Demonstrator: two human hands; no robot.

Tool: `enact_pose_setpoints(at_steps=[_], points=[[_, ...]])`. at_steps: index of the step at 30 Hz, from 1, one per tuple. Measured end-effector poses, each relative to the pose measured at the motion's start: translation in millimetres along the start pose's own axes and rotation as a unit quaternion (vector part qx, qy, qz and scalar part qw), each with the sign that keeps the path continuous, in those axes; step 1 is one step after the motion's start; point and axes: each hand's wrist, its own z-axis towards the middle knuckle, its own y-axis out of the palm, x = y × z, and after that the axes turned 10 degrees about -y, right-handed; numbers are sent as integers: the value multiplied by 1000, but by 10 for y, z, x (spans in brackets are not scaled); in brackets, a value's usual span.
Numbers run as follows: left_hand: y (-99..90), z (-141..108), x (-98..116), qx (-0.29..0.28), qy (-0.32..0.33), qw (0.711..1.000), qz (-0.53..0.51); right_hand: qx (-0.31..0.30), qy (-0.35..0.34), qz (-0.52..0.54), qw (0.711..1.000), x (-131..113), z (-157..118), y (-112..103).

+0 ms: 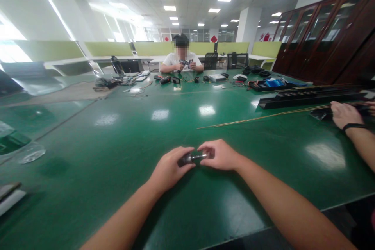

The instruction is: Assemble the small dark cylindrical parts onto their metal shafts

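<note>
A small cylindrical object (193,158) lies sideways between my hands, just above or on the green tabletop (123,164). Its left part is dark, its middle shiny, and its right end looks see-through; I cannot make out its exact kind. My left hand (170,166) curls around the dark end, thumb and fingers closed on it. Around the other end, my right hand (221,155) grips with thumb and fingertips. Parts of both ends are hidden by my fingers.
Thin brass-coloured rods (249,120) and a long black channel (293,100) lie at right, near another person's hand (347,115). Across the table a person (166,62) holds a dark tool. A clear bottle (13,142) is at far left. Tools and parts line the far side, including a blue item (274,83).
</note>
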Motion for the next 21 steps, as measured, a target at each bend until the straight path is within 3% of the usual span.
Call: enact_pose_setpoints(at_steps=[5,21], points=[[-27,11,56,46,-9,999,-12,-6,-9,-2,1000,-7,1,-2],[-51,18,125,19,39,997,-63,18,-71,-29,997,-128,-3,60]])
